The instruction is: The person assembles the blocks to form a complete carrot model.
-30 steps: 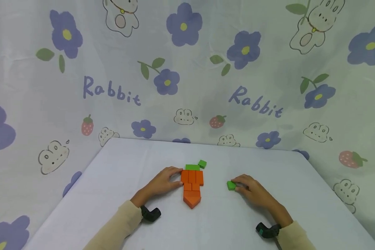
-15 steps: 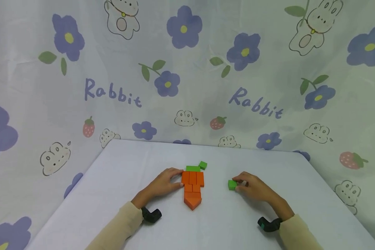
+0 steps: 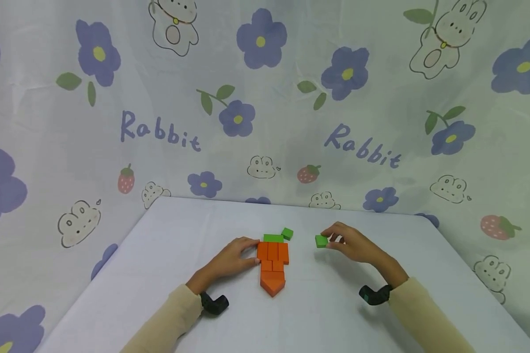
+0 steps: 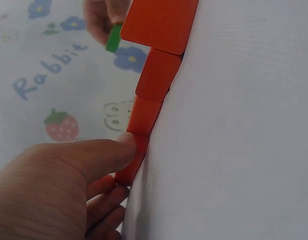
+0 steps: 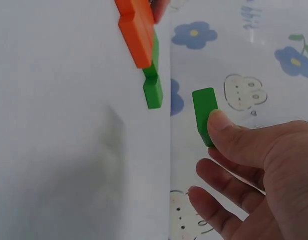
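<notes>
In the head view my right hand [image 3: 351,244] holds a small green block [image 3: 321,241] between thumb and fingertips, raised above the table. The right wrist view shows the thumb pressed on this green block [image 5: 204,115], the lower fingers loosely bent. My left hand [image 3: 231,257] rests at the left side of a flat figure of orange blocks [image 3: 272,251], thumb and fingertips touching its edge. A green block [image 3: 274,238] lies along the figure's far end, and a smaller green block [image 3: 287,233] sits tilted at that block's right corner. The orange pieces taper to a point [image 3: 272,287] nearest me.
The blocks lie on a white-covered table [image 3: 159,304]. Behind its far edge hangs a pale curtain [image 3: 282,132] printed with flowers, rabbits and strawberries. Black wrist devices [image 3: 375,295] are strapped to both forearms.
My right hand has lifted the green block from the table and carried it away from me and slightly left. The left hand stays at the orange blocks.
</notes>
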The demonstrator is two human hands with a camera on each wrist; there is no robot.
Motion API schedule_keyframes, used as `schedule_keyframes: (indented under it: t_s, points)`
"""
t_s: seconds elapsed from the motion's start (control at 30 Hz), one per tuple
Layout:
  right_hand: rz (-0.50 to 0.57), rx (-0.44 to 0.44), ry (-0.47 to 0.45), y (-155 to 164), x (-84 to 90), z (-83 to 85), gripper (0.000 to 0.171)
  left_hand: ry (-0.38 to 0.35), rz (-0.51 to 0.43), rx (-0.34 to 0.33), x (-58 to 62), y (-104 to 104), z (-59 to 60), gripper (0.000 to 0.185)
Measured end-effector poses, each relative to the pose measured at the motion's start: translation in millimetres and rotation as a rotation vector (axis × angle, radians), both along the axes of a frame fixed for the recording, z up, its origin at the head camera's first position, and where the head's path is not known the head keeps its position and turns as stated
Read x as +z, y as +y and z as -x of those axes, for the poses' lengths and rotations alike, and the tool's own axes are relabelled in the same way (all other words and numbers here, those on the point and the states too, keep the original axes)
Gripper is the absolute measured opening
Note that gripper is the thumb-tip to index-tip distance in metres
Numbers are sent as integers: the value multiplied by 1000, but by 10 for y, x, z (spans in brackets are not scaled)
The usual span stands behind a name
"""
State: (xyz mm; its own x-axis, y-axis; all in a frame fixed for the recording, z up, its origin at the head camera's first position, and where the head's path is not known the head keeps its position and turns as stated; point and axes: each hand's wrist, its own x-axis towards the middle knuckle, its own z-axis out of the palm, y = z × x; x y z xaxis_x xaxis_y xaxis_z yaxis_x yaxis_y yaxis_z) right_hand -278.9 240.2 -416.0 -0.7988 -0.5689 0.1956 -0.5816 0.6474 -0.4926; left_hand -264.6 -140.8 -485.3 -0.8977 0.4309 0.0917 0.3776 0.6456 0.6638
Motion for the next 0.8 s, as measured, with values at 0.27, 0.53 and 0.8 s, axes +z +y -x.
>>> schedule_keyframes:
  t_s: [0.27, 0.53, 0.8]
  points:
    - [-7, 57, 1, -449, 272, 232, 30, 9, 12, 13, 0, -44, 13, 60]
    - [-25, 87, -47, -904, 364, 511, 29, -5, -5, 12, 24, -66, 6, 60]
    - [-51, 69, -100, -1232, 228, 691, 30, -10, -8, -8, 6, -13, 8, 58]
